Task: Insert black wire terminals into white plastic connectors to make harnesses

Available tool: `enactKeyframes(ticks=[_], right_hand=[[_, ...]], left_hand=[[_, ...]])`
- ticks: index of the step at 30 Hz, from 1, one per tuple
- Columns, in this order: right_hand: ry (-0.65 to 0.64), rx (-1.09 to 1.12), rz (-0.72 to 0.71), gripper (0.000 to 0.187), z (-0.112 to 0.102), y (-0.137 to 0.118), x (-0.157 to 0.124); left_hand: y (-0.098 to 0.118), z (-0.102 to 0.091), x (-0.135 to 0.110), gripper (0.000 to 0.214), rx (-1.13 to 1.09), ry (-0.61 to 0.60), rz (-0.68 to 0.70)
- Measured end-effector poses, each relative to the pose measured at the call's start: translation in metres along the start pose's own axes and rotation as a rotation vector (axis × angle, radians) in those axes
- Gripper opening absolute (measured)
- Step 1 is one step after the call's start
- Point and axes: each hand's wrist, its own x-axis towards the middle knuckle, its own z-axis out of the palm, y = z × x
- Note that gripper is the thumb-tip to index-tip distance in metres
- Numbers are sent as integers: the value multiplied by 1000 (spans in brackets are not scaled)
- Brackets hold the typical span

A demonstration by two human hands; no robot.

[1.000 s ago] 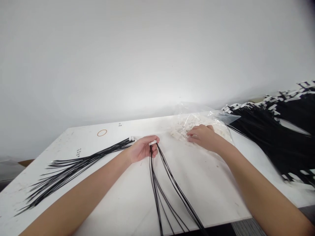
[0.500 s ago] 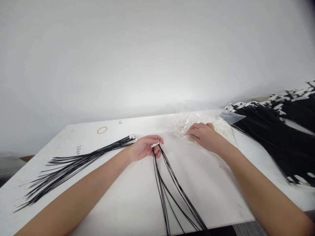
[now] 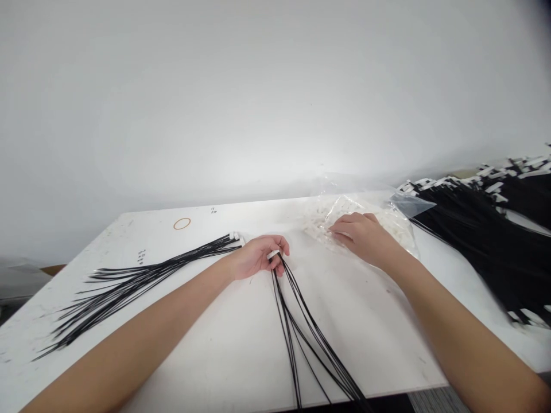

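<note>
My left hand is closed on a white connector, from which thin black wires hang down over the table's front edge. My right hand reaches into a clear plastic bag full of small white pieces. Its fingertips are bent among the pieces; whether they pinch one is hidden. Left of my left hand lies a bundle of black wires with white connectors at one end.
A large heap of black wires with white connectors covers the right side of the white table. An orange ring and small handwritten marks are on the tabletop at the back left. A pale wall rises behind.
The view has shifted slightly, so the scene sits a little to the right. Both hands keep nearly the same places: left on the connector, right at the bag.
</note>
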Motion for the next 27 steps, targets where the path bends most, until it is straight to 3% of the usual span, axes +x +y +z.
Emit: enactKeyframes(ticks=[4, 9, 11, 13, 18, 27], right_hand=[[103, -2, 54, 22, -4, 2, -2], [522, 207, 282, 24, -11, -10, -5], [655, 339, 270, 27, -13, -20, -5], [735, 401, 150, 24, -11, -32, -5], [720, 454, -163, 17, 5, -59, -5], [551, 593, -268, 13, 28, -76, -5]], left_hand=[[-2, -1, 1, 18, 6, -10, 26], [-2, -1, 0, 19, 10, -45, 40], [-1, 2, -1, 19, 11, -42, 62], [1, 6, -2, 18, 23, -26, 88], [-3, 27, -4, 19, -6, 39, 151], [-13, 37, -5, 16, -86, -16, 161]])
